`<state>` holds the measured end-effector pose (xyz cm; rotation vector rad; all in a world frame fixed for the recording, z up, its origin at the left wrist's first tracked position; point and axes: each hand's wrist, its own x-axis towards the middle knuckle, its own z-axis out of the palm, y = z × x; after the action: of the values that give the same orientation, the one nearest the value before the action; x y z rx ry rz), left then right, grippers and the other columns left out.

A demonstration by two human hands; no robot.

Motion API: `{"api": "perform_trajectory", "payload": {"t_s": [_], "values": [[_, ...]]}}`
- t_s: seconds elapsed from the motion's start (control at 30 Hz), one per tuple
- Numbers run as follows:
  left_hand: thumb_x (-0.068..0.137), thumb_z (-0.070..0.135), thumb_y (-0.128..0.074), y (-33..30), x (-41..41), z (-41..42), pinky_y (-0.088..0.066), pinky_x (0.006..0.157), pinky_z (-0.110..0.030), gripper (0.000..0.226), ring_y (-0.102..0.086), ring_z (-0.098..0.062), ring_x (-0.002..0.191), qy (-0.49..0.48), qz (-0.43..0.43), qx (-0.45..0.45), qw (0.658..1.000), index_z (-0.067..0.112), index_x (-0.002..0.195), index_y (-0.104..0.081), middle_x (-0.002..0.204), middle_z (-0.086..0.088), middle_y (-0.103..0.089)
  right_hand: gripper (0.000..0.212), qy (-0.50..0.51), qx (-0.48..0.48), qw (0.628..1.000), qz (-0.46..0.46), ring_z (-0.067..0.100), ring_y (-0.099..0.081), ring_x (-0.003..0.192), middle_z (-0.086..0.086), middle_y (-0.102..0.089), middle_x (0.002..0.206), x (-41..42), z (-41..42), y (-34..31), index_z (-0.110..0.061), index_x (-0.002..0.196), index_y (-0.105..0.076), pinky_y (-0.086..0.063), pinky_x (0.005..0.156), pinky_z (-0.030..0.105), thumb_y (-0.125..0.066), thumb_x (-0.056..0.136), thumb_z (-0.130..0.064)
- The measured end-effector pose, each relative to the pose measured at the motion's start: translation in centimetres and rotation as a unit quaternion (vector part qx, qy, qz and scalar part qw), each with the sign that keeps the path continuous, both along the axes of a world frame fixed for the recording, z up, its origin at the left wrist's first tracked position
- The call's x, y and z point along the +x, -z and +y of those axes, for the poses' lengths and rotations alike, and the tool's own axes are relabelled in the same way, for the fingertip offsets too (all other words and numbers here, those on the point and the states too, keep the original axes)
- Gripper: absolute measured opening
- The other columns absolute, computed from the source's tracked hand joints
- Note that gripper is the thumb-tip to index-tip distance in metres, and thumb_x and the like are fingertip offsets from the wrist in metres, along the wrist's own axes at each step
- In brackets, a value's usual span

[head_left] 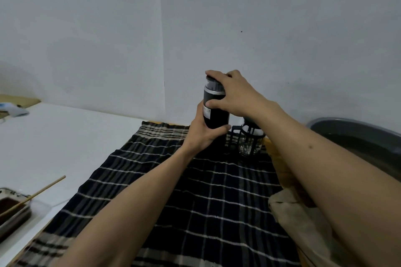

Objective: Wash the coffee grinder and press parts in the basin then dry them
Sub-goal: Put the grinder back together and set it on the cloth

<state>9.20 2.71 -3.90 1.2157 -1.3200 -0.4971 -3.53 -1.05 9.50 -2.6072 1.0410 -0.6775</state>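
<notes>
Hands (217, 115) grip upright grinder (214, 112), seemingly above cloth (184, 191).

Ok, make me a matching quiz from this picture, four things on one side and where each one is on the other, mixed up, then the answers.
Things:
1. grinder
2. press
3. basin
4. stick

Places:
A. far right, past the right arm
B. bottom left, leaning in a tray
C. held up in both hands
D. standing on the checked cloth

Pairs: 1-C, 2-D, 3-A, 4-B
</notes>
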Motion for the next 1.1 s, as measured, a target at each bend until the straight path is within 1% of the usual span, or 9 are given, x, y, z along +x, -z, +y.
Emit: {"api": "perform_trajectory", "payload": {"t_s": [0.2,0.3,0.4,0.53,0.6,0.7,0.83,0.97,1.1], "values": [[0.076,0.045,-0.089,0.0,0.2,0.7,-0.057,0.095,-0.035,0.076,-0.066,-0.01,0.109,-0.024,-0.016,0.098,0.995,0.027,0.134,-0.043,0.117,0.009,-0.066,0.102,0.013,-0.006,0.999,0.041,0.025,-0.023,0.152,0.006,-0.014,0.167,-2.2,1.6,-2.0,-0.04,0.16,-0.012,-0.029,0.118,0.039,-0.074,0.081,-0.058],[0.078,0.04,-0.089,-0.3,0.3,2.0,-0.047,0.107,-0.034,0.096,-0.056,-0.018,0.129,-0.019,-0.014,0.148,0.989,0.015,0.15,-0.031,0.137,0.004,-0.055,0.07,0.015,-0.06,0.997,0.042,0.021,-0.045,0.138,0.001,-0.033,0.155,-4.4,3.6,-3.7,-0.035,0.151,-0.039,-0.039,0.113,0.039,-0.069,0.089,-0.048],[0.079,0.044,-0.082,-0.3,-0.3,5.1,-0.042,0.113,-0.043,0.109,-0.046,-0.028,0.138,-0.115,0.007,0.158,0.981,0.011,0.16,-0.017,0.152,-0.012,-0.043,0.026,0.014,-0.103,0.993,0.048,0.01,-0.064,0.093,-0.004,-0.063,0.118,-7.6,6.4,-4.9,-0.026,0.117,-0.069,-0.053,0.094,0.037,-0.064,0.092,-0.029],[0.09,0.029,-0.067,-0.3,-3.1,10.5,-0.052,0.081,-0.037,0.039,-0.064,-0.021,0.094,-0.257,-0.057,0.037,0.964,0.013,0.124,-0.058,0.096,0.002,-0.065,0.018,0.051,0.049,0.982,0.175,0.015,-0.074,0.071,0.002,-0.077,0.088,-10.7,9.1,-2.5,-0.018,0.095,-0.075,-0.064,0.075,0.037,-0.061,0.087,-0.013],[0.093,0.024,-0.066,-0.5,-5.6,12.3,-0.052,0.074,-0.029,0.021,-0.064,-0.011,0.081,-0.183,-0.113,0.043,0.976,0.015,0.111,-0.064,0.085,0.007,-0.065,0.026,0.091,0.088,0.94,0.318,0.021,-0.075,0.086,0.002,-0.077,0.102,-11.6,9.6,0.8,-0.021,0.106,-0.075,-0.063,0.081,0.04,-0.065,0.083,-0.016],[0.092,0.024,-0.068,0.0,-9.4,13.9,-0.053,0.076,-0.03,0.025,-0.065,-0.013,0.083,-0.049,-0.208,0.102,0.972,0.014,0.115,-0.066,0.086,0.005,-0.066,0.051,0.117,0.103,0.879,0.45,0.026,-0.066,0.104,0.006,-0.066,0.126,-12.9,10.7,6.9,-0.019,0.132,-0.06,-0.059,0.086,0.04,-0.069,0.081,-0.019],[0.091,0.024,-0.069,0.1,-13.0,15.0,-0.053,0.089,-0.033,0.044,-0.065,-0.022,0.106,0.033,-0.245,0.148,0.957,0.013,0.133,-0.061,0.112,-0.003,-0.068,0.019,0.132,0.041,0.92,0.367,0.025,-0.069,0.093,0.005,-0.071,0.106,-16.2,12.6,8.8,-0.017,0.108,-0.072,-0.06,0.084,0.041,-0.07,0.091,-0.025],[0.089,0.036,-0.076,-0.8,-14.4,15.1,-0.048,0.109,-0.038,0.069,-0.054,-0.018,0.132,0.117,-0.198,0.156,0.961,0.023,0.15,-0.047,0.144,0.0,-0.059,0.014,0.081,0.031,0.959,0.271,0.016,-0.068,0.089,-0.007,-0.069,0.095,-18.7,13.6,4.3,-0.027,0.104,-0.073,-0.057,0.081,0.034,-0.063,0.094,-0.03],[0.096,0.027,-0.072,-2.5,-15.2,15.2,-0.056,0.101,-0.042,0.021,-0.07,-0.014,0.109,0.183,-0.074,0.099,0.975,0.026,0.117,-0.071,0.112,0.004,-0.076,0.015,0.06,0.02,0.978,0.198,0.01,-0.065,0.083,-0.012,-0.07,0.09,-21.0,15.0,-0.5,-0.034,0.091,-0.069,-0.05,0.072,0.026,-0.056,0.095,-0.03]]}}
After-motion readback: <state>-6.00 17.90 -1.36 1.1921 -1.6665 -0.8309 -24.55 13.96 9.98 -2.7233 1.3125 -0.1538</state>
